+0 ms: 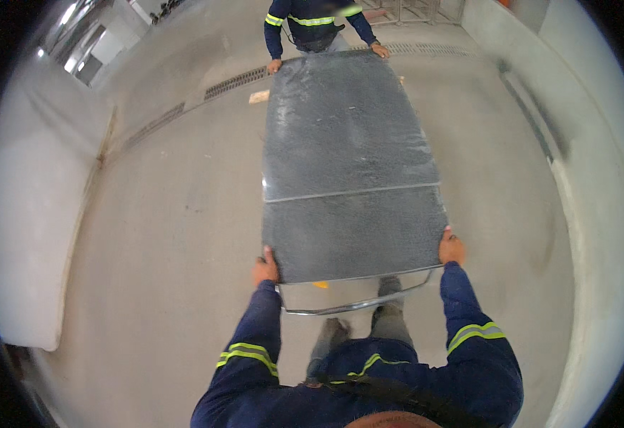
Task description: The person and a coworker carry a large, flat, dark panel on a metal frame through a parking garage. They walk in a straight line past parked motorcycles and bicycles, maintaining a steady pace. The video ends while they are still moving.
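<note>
— How much room have they got?

— Plenty. The concrete floor [162, 235] lies open on both sides, with a pale wall [27, 214] curving along the left and another wall [597, 128] on the right. A drain grate [237, 82] runs across the floor near the far end.

— And the big grey panel [348, 164]?

— It's held flat above the floor, its long axis running straight away from the person wearing the camera toward the co-worker [312, 21] at the far short edge. A seam crosses it about two thirds of the way down, and a curved metal bar [355, 305] shows just under the near edge.

— Who's got hold of what?

— The left hand [264, 269] grips the near left corner, fingers curled under the edge. The right hand [451, 248] clamps the near right corner the same way. The co-worker's two hands sit on the far corners. A small pale scrap [258, 96] lies on the floor by the far left corner.
</note>
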A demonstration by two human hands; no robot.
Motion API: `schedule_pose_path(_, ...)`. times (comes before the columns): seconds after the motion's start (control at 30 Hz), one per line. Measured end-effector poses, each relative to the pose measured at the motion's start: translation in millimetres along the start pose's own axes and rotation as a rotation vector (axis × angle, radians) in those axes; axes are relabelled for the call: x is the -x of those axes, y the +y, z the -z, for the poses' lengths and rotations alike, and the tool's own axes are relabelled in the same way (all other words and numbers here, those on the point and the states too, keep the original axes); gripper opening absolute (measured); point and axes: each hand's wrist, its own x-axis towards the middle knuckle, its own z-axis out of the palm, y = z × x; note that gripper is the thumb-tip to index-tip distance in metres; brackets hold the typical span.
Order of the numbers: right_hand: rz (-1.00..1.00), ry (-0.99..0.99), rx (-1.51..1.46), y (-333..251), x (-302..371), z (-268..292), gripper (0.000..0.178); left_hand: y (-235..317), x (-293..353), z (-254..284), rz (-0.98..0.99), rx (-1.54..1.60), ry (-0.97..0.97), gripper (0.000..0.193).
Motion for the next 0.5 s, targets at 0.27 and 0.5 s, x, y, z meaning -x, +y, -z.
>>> schedule_pose_path(0.27, 0.026, -0.085, 0.019, 4, 37, -22, 0.078, -33, 10, 32, -0.009, 0.087, -0.035, 0.094)
schedule_pose_path(0.5, 0.029, -0.105, -0.041, 13, 58, -44, 0.079, -56, 9, 56, -0.023, 0.051, -0.062, 0.095)
